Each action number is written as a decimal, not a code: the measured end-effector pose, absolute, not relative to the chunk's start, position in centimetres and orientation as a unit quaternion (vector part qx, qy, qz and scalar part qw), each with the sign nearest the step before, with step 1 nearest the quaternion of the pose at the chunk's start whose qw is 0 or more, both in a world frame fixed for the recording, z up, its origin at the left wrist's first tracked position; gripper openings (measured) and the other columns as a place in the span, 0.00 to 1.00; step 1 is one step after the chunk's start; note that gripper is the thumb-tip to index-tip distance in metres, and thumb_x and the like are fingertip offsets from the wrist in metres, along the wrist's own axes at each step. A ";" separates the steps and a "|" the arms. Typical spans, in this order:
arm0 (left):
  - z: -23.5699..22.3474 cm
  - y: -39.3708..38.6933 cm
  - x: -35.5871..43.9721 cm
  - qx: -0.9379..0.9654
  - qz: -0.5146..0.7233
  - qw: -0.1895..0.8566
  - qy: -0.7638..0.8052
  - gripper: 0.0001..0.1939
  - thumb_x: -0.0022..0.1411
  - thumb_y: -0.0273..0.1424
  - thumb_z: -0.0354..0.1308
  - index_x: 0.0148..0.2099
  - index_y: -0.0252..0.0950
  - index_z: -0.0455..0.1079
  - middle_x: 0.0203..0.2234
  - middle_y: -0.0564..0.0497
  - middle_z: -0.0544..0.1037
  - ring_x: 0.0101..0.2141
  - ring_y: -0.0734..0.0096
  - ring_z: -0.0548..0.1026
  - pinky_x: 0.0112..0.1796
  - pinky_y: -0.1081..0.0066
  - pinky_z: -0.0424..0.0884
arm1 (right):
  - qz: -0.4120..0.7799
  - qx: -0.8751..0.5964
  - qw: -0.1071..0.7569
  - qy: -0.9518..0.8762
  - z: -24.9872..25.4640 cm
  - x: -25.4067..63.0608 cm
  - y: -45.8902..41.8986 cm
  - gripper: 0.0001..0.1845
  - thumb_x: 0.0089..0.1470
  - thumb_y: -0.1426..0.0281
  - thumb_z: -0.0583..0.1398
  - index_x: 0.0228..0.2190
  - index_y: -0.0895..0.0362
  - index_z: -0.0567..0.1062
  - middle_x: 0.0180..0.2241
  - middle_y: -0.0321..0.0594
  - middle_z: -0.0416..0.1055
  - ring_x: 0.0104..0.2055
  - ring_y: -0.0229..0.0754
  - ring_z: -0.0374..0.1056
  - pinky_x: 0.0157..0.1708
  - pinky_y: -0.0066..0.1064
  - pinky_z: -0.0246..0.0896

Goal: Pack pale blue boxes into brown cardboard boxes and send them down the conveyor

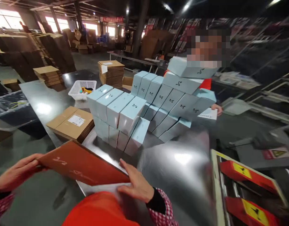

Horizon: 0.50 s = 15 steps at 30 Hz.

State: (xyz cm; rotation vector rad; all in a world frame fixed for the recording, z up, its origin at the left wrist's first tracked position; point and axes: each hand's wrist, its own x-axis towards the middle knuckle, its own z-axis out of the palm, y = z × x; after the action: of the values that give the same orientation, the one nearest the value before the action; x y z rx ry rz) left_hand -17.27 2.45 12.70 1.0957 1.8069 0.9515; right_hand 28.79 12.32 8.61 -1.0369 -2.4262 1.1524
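Between two hands (17, 174) (135, 185), perhaps one red sheet (83, 164)

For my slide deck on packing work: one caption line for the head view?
Both hands, left and right, hold a flat brown-red cardboard sheet before stacked pale blue boxes on a steel table.

glossy metal table (182, 163), matt cardboard sheet (81, 163), plastic basket (76, 91)

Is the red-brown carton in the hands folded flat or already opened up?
Folded flat: the red-brown carton looks like one thin sheet between the left hand and right hand.
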 end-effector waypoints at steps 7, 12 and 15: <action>6.8 6.5 -11.2 0.427 0.457 0.389 0.676 0.44 0.49 0.55 0.62 0.62 0.39 0.59 0.64 0.43 0.60 0.64 0.49 0.55 0.62 0.50 0.51 | 0.411 -0.322 0.099 -0.847 13.8 27.3 8.3 0.22 0.57 0.73 0.52 0.53 0.56 0.70 0.48 0.46 0.73 0.49 0.48 0.69 0.51 0.38 0.63; 5.4 7.9 -5.0 0.402 0.551 0.422 0.597 0.41 0.58 0.51 0.54 0.66 0.34 0.49 0.64 0.37 0.57 0.64 0.57 0.55 0.63 0.56 0.53 | 0.474 -0.369 0.078 -0.796 11.4 24.3 5.8 0.21 0.59 0.67 0.53 0.53 0.55 0.71 0.51 0.47 0.73 0.52 0.51 0.68 0.54 0.43 0.61; 4.8 8.7 -4.1 0.400 0.552 0.446 0.580 0.40 0.60 0.48 0.54 0.67 0.34 0.46 0.66 0.38 0.53 0.65 0.59 0.52 0.63 0.58 0.53 | 0.585 -0.381 0.121 -0.706 10.0 23.8 5.4 0.27 0.58 0.52 0.54 0.53 0.54 0.72 0.51 0.46 0.72 0.53 0.53 0.66 0.55 0.45 0.59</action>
State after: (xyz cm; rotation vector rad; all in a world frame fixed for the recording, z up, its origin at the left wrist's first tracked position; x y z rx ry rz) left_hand -4.06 8.68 4.80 0.9912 1.4368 1.3687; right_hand 23.81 5.42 9.95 -1.1134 -2.0615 1.7089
